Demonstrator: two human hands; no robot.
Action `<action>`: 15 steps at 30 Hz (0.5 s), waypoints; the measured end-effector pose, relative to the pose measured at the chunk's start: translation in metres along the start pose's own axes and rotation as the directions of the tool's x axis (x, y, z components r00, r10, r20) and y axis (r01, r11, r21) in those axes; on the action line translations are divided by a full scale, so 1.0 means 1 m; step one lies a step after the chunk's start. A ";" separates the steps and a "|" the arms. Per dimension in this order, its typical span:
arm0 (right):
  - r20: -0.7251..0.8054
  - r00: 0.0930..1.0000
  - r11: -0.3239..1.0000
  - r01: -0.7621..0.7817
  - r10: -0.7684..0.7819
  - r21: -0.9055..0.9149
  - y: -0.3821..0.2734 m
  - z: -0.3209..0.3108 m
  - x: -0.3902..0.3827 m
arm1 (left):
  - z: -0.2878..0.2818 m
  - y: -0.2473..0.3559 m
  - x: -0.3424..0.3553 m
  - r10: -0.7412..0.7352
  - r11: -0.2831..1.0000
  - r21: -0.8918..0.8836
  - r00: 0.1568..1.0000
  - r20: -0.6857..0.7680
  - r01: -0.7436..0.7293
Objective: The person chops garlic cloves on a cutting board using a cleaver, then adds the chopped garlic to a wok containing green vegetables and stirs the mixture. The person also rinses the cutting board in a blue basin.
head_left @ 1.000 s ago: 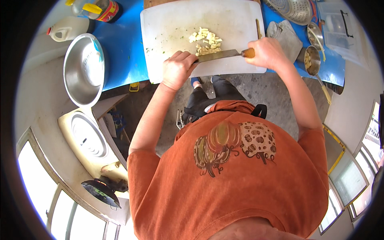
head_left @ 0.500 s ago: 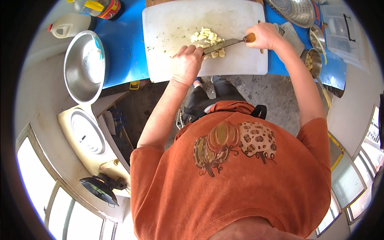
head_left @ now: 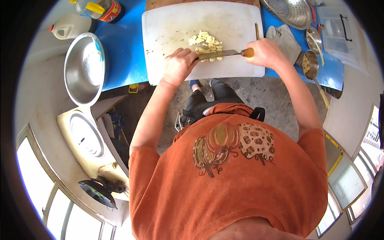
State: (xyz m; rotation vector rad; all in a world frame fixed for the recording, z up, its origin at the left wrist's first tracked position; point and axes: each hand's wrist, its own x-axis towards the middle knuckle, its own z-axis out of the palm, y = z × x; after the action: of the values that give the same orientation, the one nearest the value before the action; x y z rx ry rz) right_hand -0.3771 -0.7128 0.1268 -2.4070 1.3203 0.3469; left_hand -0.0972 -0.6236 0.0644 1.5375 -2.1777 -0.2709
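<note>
My right hand (head_left: pixel 265 53) is wrapped round the wooden handle of a kitchen knife (head_left: pixel 222 54). Its blade points left and lies across the near edge of a pile of chopped pale-yellow pieces (head_left: pixel 206 40), which look like garlic. My left hand (head_left: pixel 179 65) is closed over the tip end of the blade, fingers bent and together; the tip is hidden under them. Both hands are above the near half of a white cutting board (head_left: pixel 168 22), where green specks are scattered. A few pieces show on the near side of the blade.
Left of the board, a steel basin (head_left: pixel 74 72) stands at the blue table's edge (head_left: pixel 120 60). Bottles (head_left: pixel 110 10) and a white jug (head_left: pixel 72 26) are behind it. To the right are a grey cloth (head_left: pixel 285 42), a colander (head_left: pixel 294 14) and a small handled pan (head_left: pixel 312 66) with pale pieces.
Both hands have brought the knife a little nearer to me, and its blade lies more level across the pile. My left hand has shifted slightly left.
</note>
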 end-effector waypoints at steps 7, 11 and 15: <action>0.026 0.999 0.999 0.024 -0.023 -0.038 0.021 0.010 0.025 | 0.001 0.014 0.008 -0.071 0.989 0.136 0.996 0.050 0.063; -0.003 1.000 0.999 0.014 -0.014 -0.031 -0.012 -0.018 0.002 | -0.001 -0.007 0.000 -0.009 1.000 -0.022 1.000 -0.019 0.009; 0.050 0.990 0.992 -0.128 0.128 -0.012 -0.050 -0.003 -0.037 | -0.013 -0.015 -0.015 0.067 0.990 -0.128 0.997 0.028 -0.063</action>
State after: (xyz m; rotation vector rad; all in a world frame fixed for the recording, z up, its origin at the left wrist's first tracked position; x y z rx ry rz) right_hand -0.3537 -0.6619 0.1542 -2.3102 1.4566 0.4470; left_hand -0.0749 -0.6138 0.0661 1.3992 -2.1853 -0.4075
